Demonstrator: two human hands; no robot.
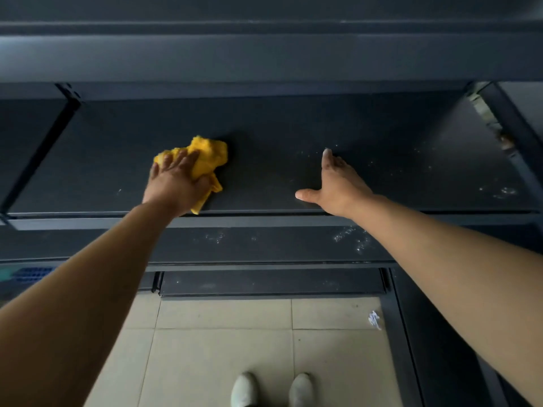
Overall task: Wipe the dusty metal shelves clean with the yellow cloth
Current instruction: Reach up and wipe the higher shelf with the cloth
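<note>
- Left of the shelf's (279, 177) middle: left hand (173, 183) pressed flat on the yellow cloth (210, 157), fingers spread over the crumpled fabric, thumb tucked against its near side.
- Cloth bunched on the shelf surface, one corner trailing to the front edge.
- Right of the shelf's middle: right hand (335, 186) splayed, empty, palm down on bare metal, thumb pointing toward the cloth (well apart from it).
- Further right on the shelf: pale dust specks (504, 191).
- Below the shelf: lower shelf (264, 245) with more specks, then tiled floor (223, 342), scrap of paper (374, 320), two pale shoes (271, 389).
</note>
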